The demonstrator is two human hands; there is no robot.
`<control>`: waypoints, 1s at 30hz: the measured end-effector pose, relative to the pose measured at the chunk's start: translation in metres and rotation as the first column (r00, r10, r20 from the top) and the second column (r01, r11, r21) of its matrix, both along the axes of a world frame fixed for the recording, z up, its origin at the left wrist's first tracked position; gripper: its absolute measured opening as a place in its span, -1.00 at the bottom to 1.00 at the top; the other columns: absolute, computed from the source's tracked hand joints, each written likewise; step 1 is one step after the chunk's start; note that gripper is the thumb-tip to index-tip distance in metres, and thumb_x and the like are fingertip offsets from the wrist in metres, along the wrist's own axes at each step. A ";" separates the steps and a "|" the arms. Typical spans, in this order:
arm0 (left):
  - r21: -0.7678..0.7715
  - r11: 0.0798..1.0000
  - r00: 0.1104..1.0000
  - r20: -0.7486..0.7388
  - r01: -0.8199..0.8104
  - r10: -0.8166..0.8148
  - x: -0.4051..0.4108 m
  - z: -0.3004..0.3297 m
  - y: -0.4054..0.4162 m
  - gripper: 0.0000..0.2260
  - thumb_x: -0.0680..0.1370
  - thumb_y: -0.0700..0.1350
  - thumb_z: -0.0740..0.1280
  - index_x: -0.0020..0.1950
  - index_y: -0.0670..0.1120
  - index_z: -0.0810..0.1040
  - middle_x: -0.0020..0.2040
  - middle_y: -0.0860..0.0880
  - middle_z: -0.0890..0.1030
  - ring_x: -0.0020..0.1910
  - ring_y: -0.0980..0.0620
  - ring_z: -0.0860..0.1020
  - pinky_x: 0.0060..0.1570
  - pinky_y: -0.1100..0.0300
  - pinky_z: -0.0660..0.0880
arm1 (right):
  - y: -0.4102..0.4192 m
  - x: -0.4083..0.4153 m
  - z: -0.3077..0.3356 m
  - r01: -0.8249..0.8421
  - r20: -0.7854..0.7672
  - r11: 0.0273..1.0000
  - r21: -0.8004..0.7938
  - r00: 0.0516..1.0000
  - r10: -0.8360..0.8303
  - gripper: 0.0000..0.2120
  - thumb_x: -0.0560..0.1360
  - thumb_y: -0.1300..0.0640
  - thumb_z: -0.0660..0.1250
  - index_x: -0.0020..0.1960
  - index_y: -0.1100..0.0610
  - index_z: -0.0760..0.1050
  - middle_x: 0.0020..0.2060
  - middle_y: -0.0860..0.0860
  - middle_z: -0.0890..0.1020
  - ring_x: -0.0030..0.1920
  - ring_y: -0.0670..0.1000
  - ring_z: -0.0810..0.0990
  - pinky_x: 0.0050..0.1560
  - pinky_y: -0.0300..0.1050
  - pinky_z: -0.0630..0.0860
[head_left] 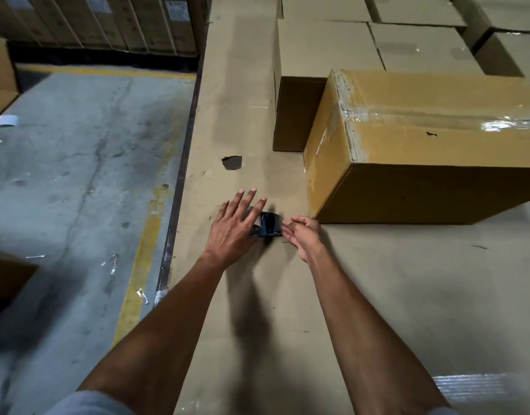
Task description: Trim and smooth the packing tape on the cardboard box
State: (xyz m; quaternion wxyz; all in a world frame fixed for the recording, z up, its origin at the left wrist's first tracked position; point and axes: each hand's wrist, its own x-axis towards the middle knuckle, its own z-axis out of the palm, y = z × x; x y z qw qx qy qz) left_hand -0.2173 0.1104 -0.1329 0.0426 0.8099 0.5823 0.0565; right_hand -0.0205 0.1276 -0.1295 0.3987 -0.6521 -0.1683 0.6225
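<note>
1. Where both forearms reach out, the work surface (392, 295) is a broad spread of flat brown cardboard, scuffed, with a dark torn hole (232, 162) beyond the hands.
2. Left of it lies a grey concrete floor (63, 175) with a worn yellow line (141, 259) and scraps of clear tape; shelved cartons line the far wall.
3. On the surface at right sits the cardboard box (422, 151), on its side, with wrinkled clear packing tape (437, 116) across its top face and down its near end; its right part is cut off by the frame.
4. More plain boxes (326, 46) are stacked behind it.
5. The left hand (235, 227) has its fingers spread flat over a small dark object (269, 224); what it is cannot be told.
6. The right hand (304, 235) is curled, its fingertips pinching that object's right edge, near the box's lower corner.
</note>
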 end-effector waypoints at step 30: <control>0.134 0.987 0.995 0.053 -0.091 0.085 0.012 0.075 0.048 -0.46 0.69 -0.11 0.31 0.67 -0.10 0.29 0.74 -0.14 0.19 0.72 -0.16 0.18 0.65 -0.15 0.21 | 0.049 -0.015 0.096 -0.340 0.726 0.917 0.210 0.682 0.086 -0.72 0.70 0.20 0.20 0.32 0.00 0.58 0.25 -0.02 0.73 0.22 0.09 0.68 0.21 -0.13 0.55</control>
